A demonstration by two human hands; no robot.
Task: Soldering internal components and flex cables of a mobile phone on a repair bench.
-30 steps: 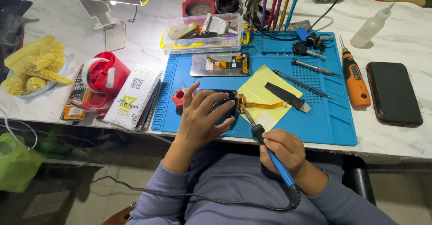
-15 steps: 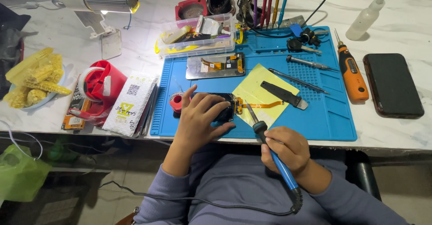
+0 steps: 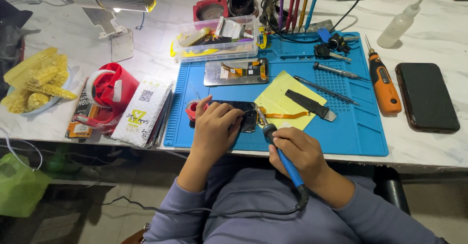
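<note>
My left hand (image 3: pixel 216 125) rests flat on a small dark phone part (image 3: pixel 247 117) at the front edge of the blue work mat (image 3: pixel 360 127), holding it down. My right hand (image 3: pixel 298 150) grips a blue-handled soldering iron (image 3: pixel 282 158) like a pen, its tip touching the part's right end, where an orange flex cable (image 3: pixel 287 115) runs out over a yellow sheet (image 3: pixel 285 95). The iron's black cord trails back across my lap.
On the mat lie an opened phone screen (image 3: pixel 236 71), a black pry tool (image 3: pixel 310 105), a metal rod and a screwdriver bit. An orange electric screwdriver (image 3: pixel 383 84) and black phone (image 3: pixel 426 96) sit right. A red tape dispenser (image 3: pixel 109 90), clear box (image 3: pixel 217 39), lamp and corn cobs stand left.
Both hands stay on the part and the iron. The view has shifted slightly; nothing on the table has moved.
</note>
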